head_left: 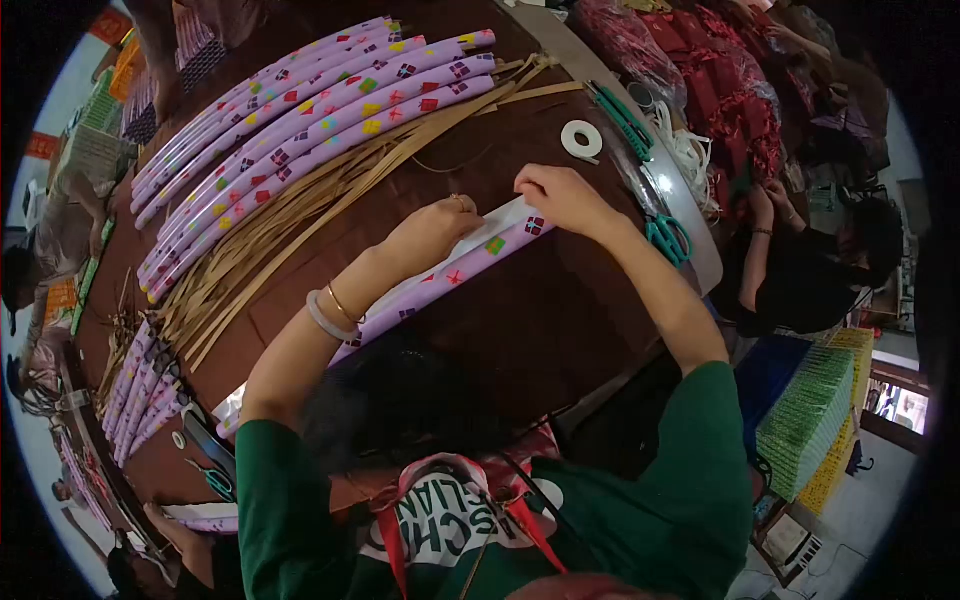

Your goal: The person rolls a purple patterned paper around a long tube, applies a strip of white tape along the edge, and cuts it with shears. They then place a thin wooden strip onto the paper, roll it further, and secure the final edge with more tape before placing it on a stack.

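A roll of lilac wrapping paper (pixel 470 268) printed with small gift boxes lies slantwise in front of me, part of its white inner side showing. My left hand (pixel 432 236) has its fingers curled on the white side near the middle of the roll. At the far right end, my right hand (pixel 568 198) is closed with bent fingers on the paper's edge. Both fingertips are partly hidden. Beyond the hands lie several finished lilac rolls (pixel 330 120) side by side, with a bundle of tan paper strips (pixel 300 215) along them.
On the brown table (pixel 560 310), a white tape roll (pixel 579 140), a green utility knife (pixel 622 118) and teal scissors (pixel 668 240) lie to the right. More scissors (pixel 214 480) and short rolls (pixel 138 405) are at left. Co-workers sit around; one handles red packages (pixel 715 100).
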The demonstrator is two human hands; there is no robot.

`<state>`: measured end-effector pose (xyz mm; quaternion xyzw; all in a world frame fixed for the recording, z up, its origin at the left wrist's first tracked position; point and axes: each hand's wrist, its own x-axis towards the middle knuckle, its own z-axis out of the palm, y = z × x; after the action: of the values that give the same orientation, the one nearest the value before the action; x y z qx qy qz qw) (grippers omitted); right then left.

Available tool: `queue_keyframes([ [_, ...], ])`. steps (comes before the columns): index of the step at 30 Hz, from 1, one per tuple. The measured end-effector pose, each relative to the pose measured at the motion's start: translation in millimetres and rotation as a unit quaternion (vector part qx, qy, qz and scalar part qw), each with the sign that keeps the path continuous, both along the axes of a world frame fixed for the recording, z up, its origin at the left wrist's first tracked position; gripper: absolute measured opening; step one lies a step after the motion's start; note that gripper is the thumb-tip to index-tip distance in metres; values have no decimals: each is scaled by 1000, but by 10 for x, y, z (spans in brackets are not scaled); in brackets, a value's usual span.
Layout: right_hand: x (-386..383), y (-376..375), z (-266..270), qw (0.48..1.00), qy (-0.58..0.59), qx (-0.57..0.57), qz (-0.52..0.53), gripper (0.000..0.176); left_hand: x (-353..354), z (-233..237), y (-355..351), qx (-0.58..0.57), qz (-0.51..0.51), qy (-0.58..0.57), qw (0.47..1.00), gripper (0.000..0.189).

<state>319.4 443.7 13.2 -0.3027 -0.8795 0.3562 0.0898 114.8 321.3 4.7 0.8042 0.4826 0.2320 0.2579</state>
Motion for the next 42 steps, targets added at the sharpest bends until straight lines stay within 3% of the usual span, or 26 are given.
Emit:
queue_keyframes([
  [3,284,251,-39,994,-31,52,-94,13,0,-73,-15,3,8,-2,1000,21],
  [5,467,365,-33,986,-30,125,-104,12,-5,-103,-21,6,13,-9,1000,21],
  [7,462,326,63,984,-48,122,-118,11,-3,-92,-30,45,-14,40,998,22],
  [9,302,178,69,974,29,189,-120,12,36,-57,-50,50,-11,75,996,23],
  [10,181,65,92,988,53,103,-98,11,63,-40,-60,57,-10,115,992,24],
  [12,16,-27,12,999,14,36,-37,12,78,-34,-19,68,-38,156,985,26],
  [14,20,19,14,997,-20,28,-67,13,96,-38,-10,-10,-17,181,983,25],
  [18,203,193,-62,991,-26,83,-104,12,-187,95,-266,48,-55,162,984,18],
  [24,100,82,7,975,-87,155,-133,10,-884,489,-1369,-23,102,112,988,19],
  [26,-52,-81,143,966,-158,151,-138,10,-1053,588,-1905,18,250,99,963,15],
  [28,-212,-210,83,980,-136,105,-100,18,-1202,574,-2342,-61,395,92,912,12],
  [29,-317,-293,101,982,-151,61,-94,21,-1304,513,-2516,-10,400,115,909,10],
  [33,-290,-137,-3,982,-155,-26,-101,25,-1559,220,-2934,-67,438,105,890,17],
  [39,-53,52,103,983,-154,93,-38,23,-1621,55,-3030,-111,493,59,861,19],
  [42,305,459,-41,983,-162,47,-77,22,-1601,157,-2984,-138,493,35,858,20],
])
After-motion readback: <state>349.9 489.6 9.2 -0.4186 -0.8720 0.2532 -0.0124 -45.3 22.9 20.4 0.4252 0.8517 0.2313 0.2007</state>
